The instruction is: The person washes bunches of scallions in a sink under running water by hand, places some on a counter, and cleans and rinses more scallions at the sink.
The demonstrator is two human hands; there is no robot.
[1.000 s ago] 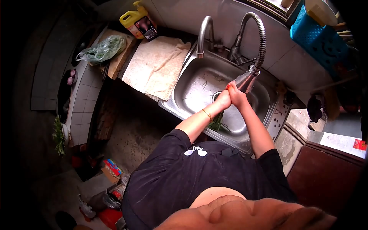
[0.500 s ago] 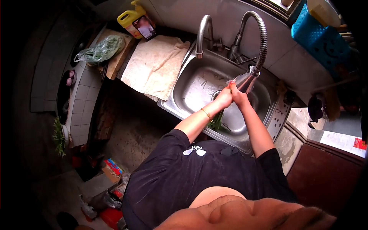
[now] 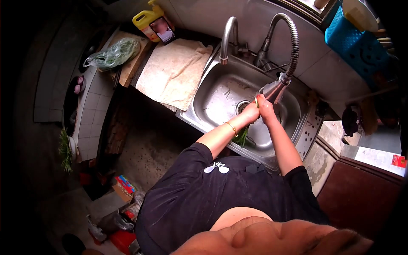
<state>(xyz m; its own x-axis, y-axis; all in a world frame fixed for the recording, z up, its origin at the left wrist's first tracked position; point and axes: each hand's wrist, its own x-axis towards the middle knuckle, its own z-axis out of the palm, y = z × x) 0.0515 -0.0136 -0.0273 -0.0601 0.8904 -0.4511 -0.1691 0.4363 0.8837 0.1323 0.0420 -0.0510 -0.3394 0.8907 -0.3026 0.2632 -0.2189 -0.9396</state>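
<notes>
Long green leafy vegetables over near side of silver metal sink basin, partly hidden by forearms; stalk tips show between the hands. Left hand, gold-coloured bracelet on its wrist, closed around the stalks. Right hand against it, just below silver spray nozzle; finger closure can't be told. Water flow hard to make out. Basin holds green scraps; round drain partly covered. Clear plastic bag contains greens. Blue plastic basket, edge lost in dark, holds utensils. Beige cloth beside sink's left rim; open basin room left of hands.
</notes>
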